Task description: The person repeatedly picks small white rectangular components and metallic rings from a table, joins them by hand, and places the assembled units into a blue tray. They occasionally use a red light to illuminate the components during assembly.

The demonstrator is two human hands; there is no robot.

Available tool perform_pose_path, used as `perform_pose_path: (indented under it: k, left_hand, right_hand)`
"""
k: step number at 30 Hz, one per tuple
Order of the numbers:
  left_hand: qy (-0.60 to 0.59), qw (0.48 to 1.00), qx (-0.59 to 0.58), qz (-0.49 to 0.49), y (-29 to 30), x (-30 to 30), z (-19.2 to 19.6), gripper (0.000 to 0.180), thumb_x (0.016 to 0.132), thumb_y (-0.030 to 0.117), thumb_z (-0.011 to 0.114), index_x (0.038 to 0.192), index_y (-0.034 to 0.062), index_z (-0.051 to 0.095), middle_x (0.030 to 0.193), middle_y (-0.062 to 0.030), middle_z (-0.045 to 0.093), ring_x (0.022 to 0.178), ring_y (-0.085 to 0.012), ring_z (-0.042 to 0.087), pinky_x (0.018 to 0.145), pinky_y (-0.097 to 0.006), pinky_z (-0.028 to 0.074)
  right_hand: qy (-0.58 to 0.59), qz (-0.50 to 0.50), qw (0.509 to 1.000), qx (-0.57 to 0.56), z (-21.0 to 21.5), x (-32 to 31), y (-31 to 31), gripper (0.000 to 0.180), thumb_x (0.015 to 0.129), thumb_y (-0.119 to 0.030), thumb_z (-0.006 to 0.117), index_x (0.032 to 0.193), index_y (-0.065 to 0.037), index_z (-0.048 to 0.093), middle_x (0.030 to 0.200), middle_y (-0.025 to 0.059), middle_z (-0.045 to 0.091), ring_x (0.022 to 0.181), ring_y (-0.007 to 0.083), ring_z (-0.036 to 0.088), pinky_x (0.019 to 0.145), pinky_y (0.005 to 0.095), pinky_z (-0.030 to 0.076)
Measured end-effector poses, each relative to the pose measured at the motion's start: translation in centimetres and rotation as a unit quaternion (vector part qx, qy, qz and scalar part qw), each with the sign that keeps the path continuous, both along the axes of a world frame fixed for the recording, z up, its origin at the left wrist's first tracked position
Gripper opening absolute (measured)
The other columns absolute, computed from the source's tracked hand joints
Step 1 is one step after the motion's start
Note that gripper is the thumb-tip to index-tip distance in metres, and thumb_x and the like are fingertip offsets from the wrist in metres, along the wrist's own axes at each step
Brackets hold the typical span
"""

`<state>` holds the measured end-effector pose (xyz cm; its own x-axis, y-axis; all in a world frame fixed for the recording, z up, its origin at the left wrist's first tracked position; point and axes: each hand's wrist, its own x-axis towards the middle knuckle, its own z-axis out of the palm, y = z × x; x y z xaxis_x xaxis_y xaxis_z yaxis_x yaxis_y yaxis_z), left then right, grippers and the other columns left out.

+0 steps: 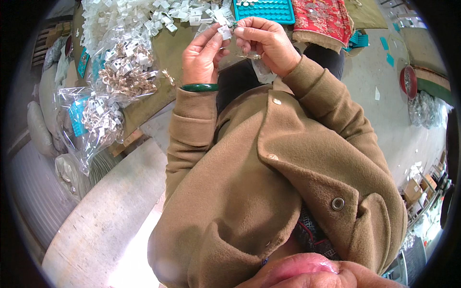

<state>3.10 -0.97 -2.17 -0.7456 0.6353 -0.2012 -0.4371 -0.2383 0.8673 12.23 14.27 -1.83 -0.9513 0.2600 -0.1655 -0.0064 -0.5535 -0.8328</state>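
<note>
Over the table edge, my two hands are close together, fingertips almost meeting. My left hand point(204, 55), with a dark green bangle point(199, 88) at its wrist, pinches a small white plastic tag point(224, 32). My right hand point(269, 43) is closed in a pinch beside the tag. A tiny greenish piece point(234, 24) shows between the fingertips; what exactly the right fingers grip is too small to tell. Just beyond my hands lies a heap of small translucent white tags point(139, 19). A teal ridged tray point(265, 11) sits past my right hand.
Left on the table are clear bags of beige cords with white tags point(127, 72) and of white pieces point(98, 120). A loose cord bundle point(168, 77) lies near my left wrist. Red patterned cloth point(322, 21) covers something at the right. A red bowl point(408, 81) stands farther right.
</note>
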Motion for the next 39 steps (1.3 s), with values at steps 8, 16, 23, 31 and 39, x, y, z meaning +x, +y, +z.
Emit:
perform_pose_path:
  k: [8,16,23,31,39]
  left_hand:
    - [0.035,0.998,0.051,0.006,0.8,0.4,-0.2,0.03,0.092,0.005,0.061,0.121,-0.0017,0.06,0.109,-0.009,0.066,0.092,-0.0174,0.066,0.082,-0.032,0.056]
    - [0.12,0.99,-0.027,0.061,1.5,1.1,-0.1,0.027,0.092,0.003,0.063,0.118,-0.001,0.064,0.107,-0.0078,0.067,0.087,-0.0135,0.065,0.078,-0.029,0.057]
    - [0.249,0.959,-0.096,0.1,2.3,2.2,-0.7,0.029,0.093,0.004,0.061,0.122,0.0004,0.063,0.1,-0.0048,0.068,0.083,-0.0091,0.061,0.077,-0.025,0.053]
    - [0.122,0.991,-0.038,0.049,2.6,2.0,0.4,0.026,0.092,0.007,0.064,0.114,-0.0062,0.065,0.096,-0.0068,0.069,0.081,-0.0111,0.065,0.074,-0.027,0.057]
    - [0.098,0.983,-0.142,0.066,2.4,1.1,1.4,0.025,0.091,0.019,0.066,0.105,-0.0015,0.068,0.086,-0.0046,0.071,0.072,-0.0086,0.066,0.055,-0.021,0.049]
  right_hand:
    - [0.011,-0.001,1.0,-0.024,0.2,0.1,-0.2,0.009,0.091,-0.014,0.064,0.093,-0.005,0.065,0.078,-0.0017,0.061,0.062,0.0053,0.055,0.061,0.0195,0.046]
    - [-0.006,-0.021,0.998,0.053,0.1,-0.1,-0.9,0.007,0.093,-0.013,0.062,0.097,-0.007,0.061,0.078,-0.003,0.059,0.066,0.0035,0.052,0.061,0.0184,0.043]
    - [0.024,-0.031,0.991,0.126,-0.3,-0.5,-0.6,0.006,0.092,-0.01,0.062,0.096,-0.005,0.062,0.079,-0.0018,0.061,0.067,0.0037,0.054,0.061,0.0186,0.045]
    - [0.005,-0.071,0.976,0.204,-0.1,-0.4,-0.5,0.01,0.088,-0.009,0.066,0.093,-0.001,0.062,0.073,-0.0004,0.06,0.066,0.0058,0.056,0.057,0.021,0.046]
    - [0.027,-0.049,0.982,0.182,-0.1,0.1,0.4,0.024,0.086,-0.014,0.069,0.105,-0.003,0.06,0.076,-0.0012,0.06,0.072,0.0047,0.054,0.061,0.0214,0.043]
